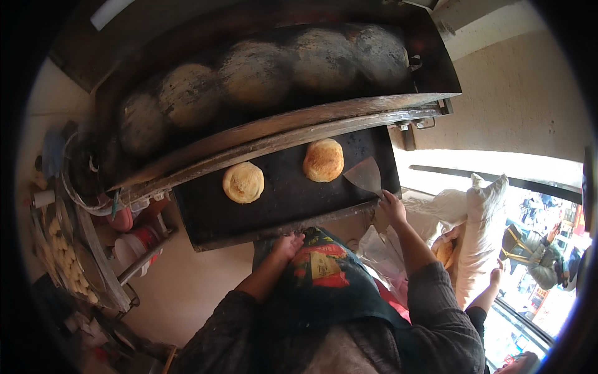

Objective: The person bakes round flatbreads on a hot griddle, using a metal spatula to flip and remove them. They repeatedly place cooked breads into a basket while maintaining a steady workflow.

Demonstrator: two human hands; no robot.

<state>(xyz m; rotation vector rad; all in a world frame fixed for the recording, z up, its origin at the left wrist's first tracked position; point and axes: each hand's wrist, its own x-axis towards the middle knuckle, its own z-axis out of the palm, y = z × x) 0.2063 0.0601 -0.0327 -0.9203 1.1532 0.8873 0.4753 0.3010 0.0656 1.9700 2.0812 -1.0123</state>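
My right hand (393, 208) grips the handle of a wide, flat metal scraper (366, 176). Its blade rests on or just above a dark baking tray (280, 205), close to a browned round flatbread (323, 160). Farther left on the tray lies a paler round flatbread (243, 183) with a ring-shaped crease. My left hand (288, 245) is by the tray's front edge, before my dark apron (336, 294), with fingers apart and nothing seen in it. Whether it touches the tray is unclear.
Above the tray's back hangs a dark oven lid (271, 112) with several large rounded, scorched shapes (254, 72). At left, a board holds several dough pieces (65, 257) above plastic tubs (135, 245). White cloth bundles (481, 233) lie right; another person's hand (497, 273) shows beyond.
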